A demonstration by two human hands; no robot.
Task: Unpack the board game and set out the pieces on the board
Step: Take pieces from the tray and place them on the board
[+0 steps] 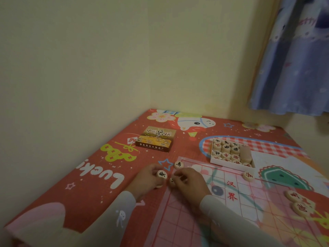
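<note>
Nearest me, two red-lettered discs (pixel 296 202) lie at the right edge of the thin pink grid board (pixel 236 207), which is spread flat over the patterned worktop (pixel 85 175). The left hand (pixel 148 177) pinches a pale disc marked in black (pixel 162 174), face up so its character reads; the right hand (pixel 190 180) curls over another at the board's corner, though its grip is partly hidden. Beyond them, a black-marked piece (pixel 178 164) sits on the far corner. Farther off, the white tray (pixel 229 164) holds the remaining discs, and the box lid (pixel 155 139) rests apart.
</note>
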